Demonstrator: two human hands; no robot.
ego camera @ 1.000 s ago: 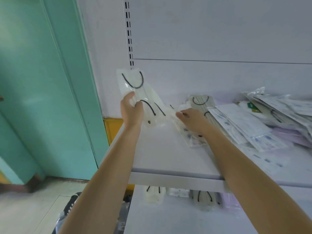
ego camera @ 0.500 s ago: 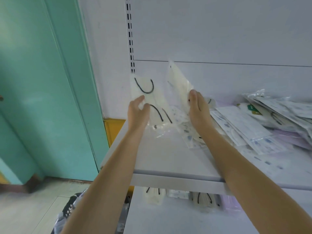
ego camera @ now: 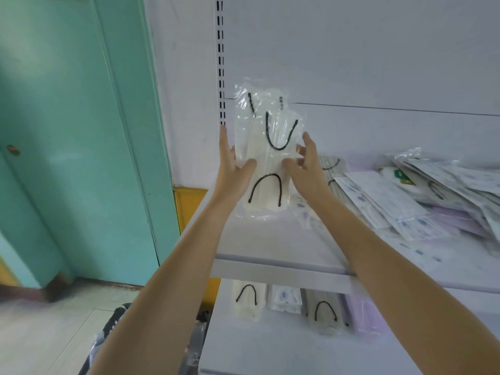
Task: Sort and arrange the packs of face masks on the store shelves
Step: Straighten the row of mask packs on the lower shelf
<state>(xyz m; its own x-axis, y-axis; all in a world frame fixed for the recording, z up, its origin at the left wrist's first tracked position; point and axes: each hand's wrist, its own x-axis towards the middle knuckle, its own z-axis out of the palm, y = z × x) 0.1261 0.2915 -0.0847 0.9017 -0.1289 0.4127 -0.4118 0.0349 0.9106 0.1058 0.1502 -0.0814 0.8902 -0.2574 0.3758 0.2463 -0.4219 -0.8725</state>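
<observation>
On the upper white shelf [ego camera: 270, 247], an unsorted heap of mask packs [ego camera: 400, 196] lies right. At the left end, two clear packs of white masks [ego camera: 270, 147] are held upright, probably to square them. The left hand [ego camera: 230, 169] pinches them, thumb in front; the right hand [ego camera: 303, 163], half-open, touches the front pack's edge.
</observation>
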